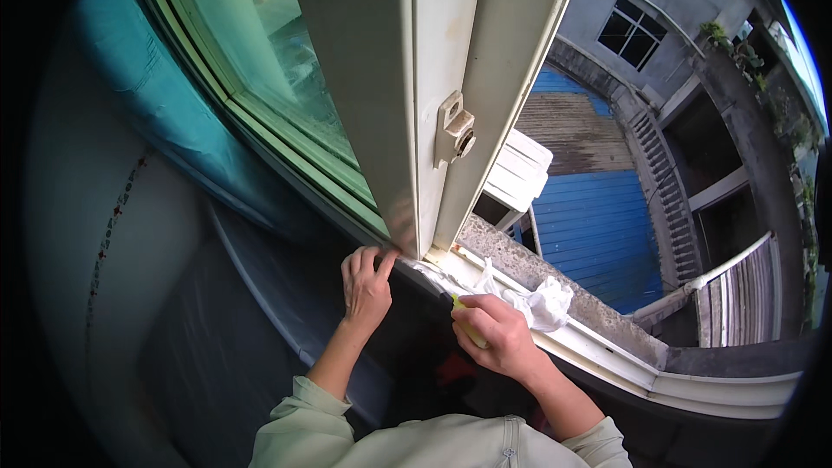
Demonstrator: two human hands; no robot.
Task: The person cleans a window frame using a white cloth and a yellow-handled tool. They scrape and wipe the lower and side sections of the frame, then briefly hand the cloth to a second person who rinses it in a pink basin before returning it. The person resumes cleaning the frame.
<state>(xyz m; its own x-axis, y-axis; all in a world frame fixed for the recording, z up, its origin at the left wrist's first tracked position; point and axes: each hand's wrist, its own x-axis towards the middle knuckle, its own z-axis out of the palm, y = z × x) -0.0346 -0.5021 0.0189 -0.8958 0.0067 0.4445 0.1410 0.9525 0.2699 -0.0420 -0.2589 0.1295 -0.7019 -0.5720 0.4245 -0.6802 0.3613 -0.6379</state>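
My left hand [367,288] rests at the lower edge of the white window frame [425,121], its fingers apart and its fingertips on the frame's foot. Nothing shows in it. In my closed right hand [498,334] is a small yellow-green tool [471,329] with a dark tip; its exact kind does not show. That tip points at the white window sill track [607,357], close to the frame's foot. A crumpled white tissue [548,302] lies along the track just beyond my right hand, and one thin end stretches toward the frame.
A beige window latch [454,132] sticks out from the upright frame. Greenish glass [269,78] stands to the left, beside a teal covering [156,87]. Outside lie a rough concrete ledge [589,312], a blue roof [598,234] and a white box-shaped unit [518,169].
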